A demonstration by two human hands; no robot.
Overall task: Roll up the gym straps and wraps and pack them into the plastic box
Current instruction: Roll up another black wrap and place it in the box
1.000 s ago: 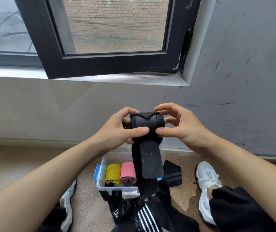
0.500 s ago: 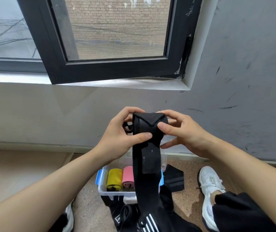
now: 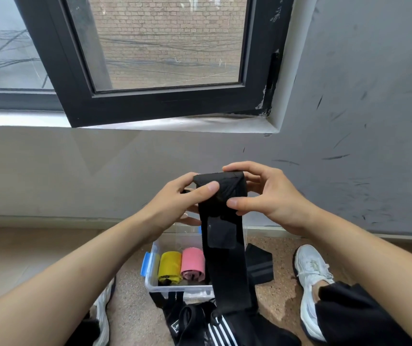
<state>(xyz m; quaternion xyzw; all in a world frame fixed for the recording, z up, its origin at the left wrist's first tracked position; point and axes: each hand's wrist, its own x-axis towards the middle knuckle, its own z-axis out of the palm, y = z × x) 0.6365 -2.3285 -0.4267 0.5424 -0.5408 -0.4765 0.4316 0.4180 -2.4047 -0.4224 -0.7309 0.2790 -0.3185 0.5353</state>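
**A:** Two hands on the wrap?

**B:** Yes. The left hand grips the rolled top from the left, thumb laid across the front. The right hand pinches the right side, thumb on the front and fingers curled over the top.

**A:** Where is it?

**B:** In the air before the wall, below the window and above the box. Its free length hangs straight down across the box's right half, to a heap of black straps at the bottom edge.

**A:** And the box?

**B:** It is clear plastic and stands on the floor, with a blue latch on its left. A yellow roll and a pink roll lie inside, side by side and touching. A black band lies just right of the box, near a white shoe.
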